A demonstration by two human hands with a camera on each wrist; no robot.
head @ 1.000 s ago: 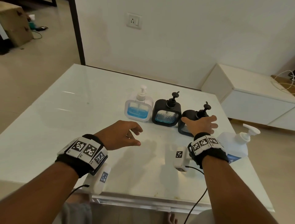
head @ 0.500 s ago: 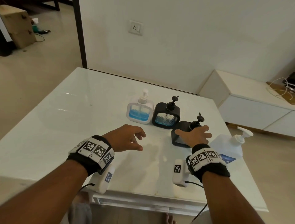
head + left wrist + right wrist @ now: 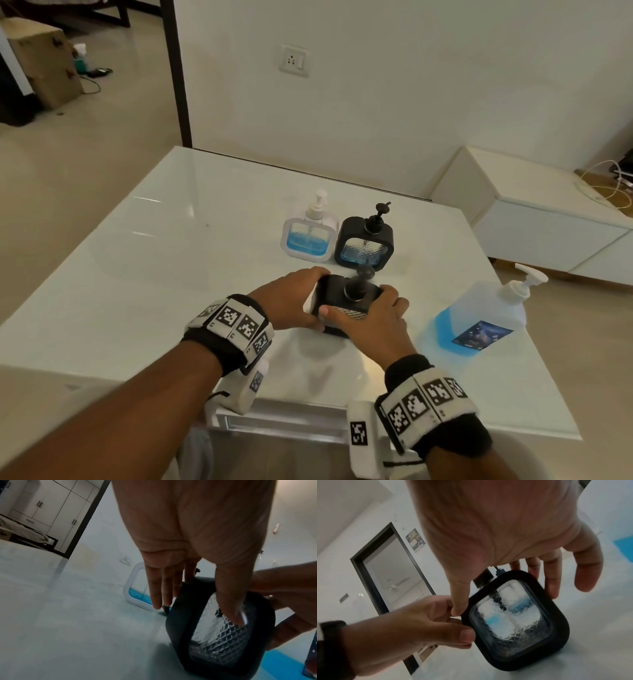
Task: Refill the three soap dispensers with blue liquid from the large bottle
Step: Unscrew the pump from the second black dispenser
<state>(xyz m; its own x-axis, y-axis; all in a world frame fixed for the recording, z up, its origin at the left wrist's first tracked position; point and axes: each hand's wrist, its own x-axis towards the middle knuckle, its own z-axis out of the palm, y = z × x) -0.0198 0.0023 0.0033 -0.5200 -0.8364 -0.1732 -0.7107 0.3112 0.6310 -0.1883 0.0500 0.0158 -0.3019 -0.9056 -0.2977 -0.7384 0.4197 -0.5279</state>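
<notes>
1. Since the earlier frame, the near black dispenser (image 3: 346, 305) has come forward out of the row, and the left hand (image 3: 291, 298), then hovering free, now grips its left side.
2. Right hand (image 3: 371, 320) curls over its right side and front; both hands hold it low over the table (image 3: 171, 260).
3. Its pump points up, between the hands, equally near both; I judge the cap comes off next.
4. Behind stand the white dispenser (image 3: 307, 236) and second black dispenser (image 3: 364, 245); the large bottle (image 3: 479, 318) stands to the right.
5. White wall and a socket lie beyond.
</notes>
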